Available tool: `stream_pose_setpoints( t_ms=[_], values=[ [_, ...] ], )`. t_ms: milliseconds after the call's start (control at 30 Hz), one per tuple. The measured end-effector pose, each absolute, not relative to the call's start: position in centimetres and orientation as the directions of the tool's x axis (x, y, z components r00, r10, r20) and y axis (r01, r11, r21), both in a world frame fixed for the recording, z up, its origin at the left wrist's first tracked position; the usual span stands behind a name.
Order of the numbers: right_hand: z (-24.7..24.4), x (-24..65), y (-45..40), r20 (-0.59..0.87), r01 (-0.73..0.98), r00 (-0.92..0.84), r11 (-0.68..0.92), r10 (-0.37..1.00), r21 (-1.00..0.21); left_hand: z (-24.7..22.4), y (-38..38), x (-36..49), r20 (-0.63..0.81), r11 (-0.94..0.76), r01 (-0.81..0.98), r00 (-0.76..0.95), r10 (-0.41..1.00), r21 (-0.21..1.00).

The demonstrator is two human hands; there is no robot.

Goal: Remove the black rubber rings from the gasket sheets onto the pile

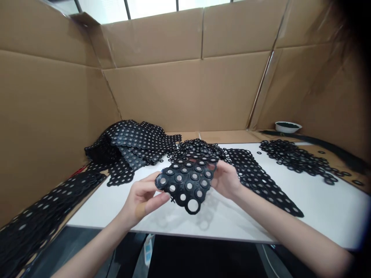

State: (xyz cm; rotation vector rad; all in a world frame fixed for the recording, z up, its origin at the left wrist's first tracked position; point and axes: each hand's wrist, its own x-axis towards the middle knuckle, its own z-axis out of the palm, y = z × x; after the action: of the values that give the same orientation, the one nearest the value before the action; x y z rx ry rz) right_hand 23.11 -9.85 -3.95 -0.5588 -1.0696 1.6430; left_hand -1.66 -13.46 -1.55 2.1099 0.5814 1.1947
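Both hands hold up a black sheet of linked rings [184,178] above the white table. My left hand [144,199] pinches its left corner between thumb and fingers, near a tiny black cross-shaped piece. My right hand [226,179] grips the sheet's right edge, its fingers partly hidden behind the sheet. A larger open ring hangs at the sheet's lower tip. Just behind lies a pile of loose black rings [199,146]. To the right, another black ring sheet [257,177] rests flat on the table.
A heap of ring sheets [133,141] stands at the back left, with stacked strips [43,208] along the left edge. More loose rings [298,158] are scattered at right, near a white bowl [288,127]. Cardboard walls [156,88] enclose the white table [185,227].
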Motion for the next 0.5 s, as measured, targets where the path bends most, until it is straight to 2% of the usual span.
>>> stream_pose_setpoints(
  t_ms=[167,300,400,500],
  values=[
    [-2.3,25.3,-8.2,0.248,-0.432,-0.376,0.068,0.893,-0.899,-3.0,-13.1,-2.9,0.382,-0.618,0.154,0.664,0.643,0.771],
    [-2.1,26.3,-8.1,0.269,-0.324,-0.452,0.124,0.851,-0.938,-2.9,-11.7,-3.1,0.137,-0.445,0.134,0.839,0.526,0.886],
    [-2.0,26.6,-8.4,0.245,-0.234,-0.525,0.139,0.815,-0.962,-2.3,-10.1,-1.9,0.15,-0.352,0.029,0.87,0.47,0.935],
    [-1.5,26.7,-8.7,0.244,-0.079,-0.623,0.251,0.743,-0.965,-1.5,-9.1,0.2,0.244,-0.334,-0.051,0.785,0.569,0.941]
  ],
)
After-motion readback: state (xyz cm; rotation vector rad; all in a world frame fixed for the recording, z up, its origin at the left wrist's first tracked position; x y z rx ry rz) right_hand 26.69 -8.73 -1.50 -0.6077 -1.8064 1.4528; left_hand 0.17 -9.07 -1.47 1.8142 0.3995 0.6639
